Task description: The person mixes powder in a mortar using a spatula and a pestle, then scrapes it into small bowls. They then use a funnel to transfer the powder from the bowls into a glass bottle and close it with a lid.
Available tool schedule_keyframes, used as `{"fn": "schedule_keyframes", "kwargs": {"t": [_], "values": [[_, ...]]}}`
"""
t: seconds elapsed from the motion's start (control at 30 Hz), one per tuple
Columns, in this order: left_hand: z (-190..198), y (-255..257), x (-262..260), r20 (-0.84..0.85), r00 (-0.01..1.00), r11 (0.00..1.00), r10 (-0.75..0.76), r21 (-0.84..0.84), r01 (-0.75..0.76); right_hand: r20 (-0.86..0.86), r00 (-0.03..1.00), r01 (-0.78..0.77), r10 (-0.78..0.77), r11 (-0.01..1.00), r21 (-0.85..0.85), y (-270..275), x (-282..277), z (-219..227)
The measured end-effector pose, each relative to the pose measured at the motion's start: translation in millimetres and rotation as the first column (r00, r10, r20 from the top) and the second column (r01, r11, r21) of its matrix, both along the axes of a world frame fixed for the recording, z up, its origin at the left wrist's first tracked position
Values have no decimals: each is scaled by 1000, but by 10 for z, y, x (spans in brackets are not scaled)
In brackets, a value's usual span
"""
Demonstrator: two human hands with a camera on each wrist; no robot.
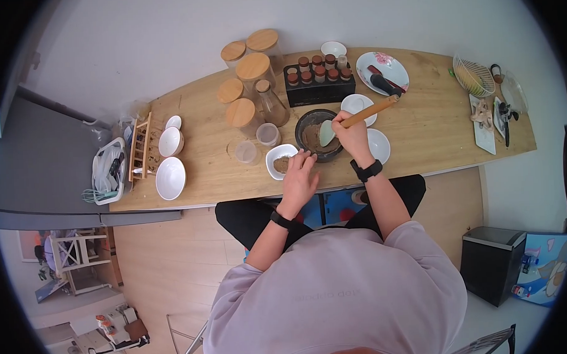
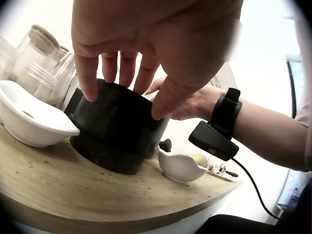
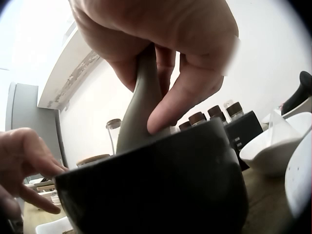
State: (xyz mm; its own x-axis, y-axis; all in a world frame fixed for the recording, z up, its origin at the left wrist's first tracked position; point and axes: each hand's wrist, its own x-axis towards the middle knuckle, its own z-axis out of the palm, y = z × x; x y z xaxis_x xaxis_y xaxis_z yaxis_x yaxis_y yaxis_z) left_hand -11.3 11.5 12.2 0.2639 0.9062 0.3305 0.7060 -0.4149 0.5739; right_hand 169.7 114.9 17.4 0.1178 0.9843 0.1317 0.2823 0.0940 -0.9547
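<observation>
My right hand (image 1: 354,140) grips a spatula (image 1: 326,133) with a pale green head and a wooden handle. Its head dips into a black bowl (image 1: 299,138) that has brown powder (image 1: 311,138) inside. In the right wrist view the fingers curl round the spatula's neck (image 3: 140,105), just over the bowl's rim. My left hand (image 1: 301,179) has its fingers spread at the bowl's near left edge. From the left wrist, the fingertips overlap the bowl's dark wall (image 2: 117,124). Beside that hand stands a white square bowl (image 1: 271,166) holding some brown powder.
Glass jars with wooden lids (image 1: 253,67) stand behind, beside a black rack of small bottles (image 1: 321,88). White bowls (image 1: 378,146) sit close to the right wrist. A flowered plate (image 1: 389,64) lies at the back right. More white bowls (image 1: 170,178) are at the left.
</observation>
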Motion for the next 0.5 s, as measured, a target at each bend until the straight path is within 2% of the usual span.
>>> {"fn": "schedule_keyframes", "kwargs": {"t": [0.07,0.17,0.23,0.33,0.37,0.47,0.5], "values": [[3,5,1,-5,1000,1000,-2,-5,2,1,1000,-12,12,998,59,-14,-28,100],[10,-6,9,-5,1000,1000,6,1,-6,-238,969,-72,69,997,-2,-84,-176,183],[-9,-9,10,3,1000,1000,7,10,-7,-144,988,-57,56,998,-1,-19,-162,-54],[11,-7,11,0,1000,1000,5,-1,-5,14,998,-66,66,998,-6,69,5,-56],[9,-10,10,-7,1000,1000,0,-1,0,68,995,-75,76,997,-11,75,49,11],[-11,-1,-4,-12,1000,1000,0,1,0,176,978,-131,109,984,120,43,99,326],[-17,0,1,-4,1000,1000,3,-1,-3,263,961,-136,85,974,182,34,118,423]]}}
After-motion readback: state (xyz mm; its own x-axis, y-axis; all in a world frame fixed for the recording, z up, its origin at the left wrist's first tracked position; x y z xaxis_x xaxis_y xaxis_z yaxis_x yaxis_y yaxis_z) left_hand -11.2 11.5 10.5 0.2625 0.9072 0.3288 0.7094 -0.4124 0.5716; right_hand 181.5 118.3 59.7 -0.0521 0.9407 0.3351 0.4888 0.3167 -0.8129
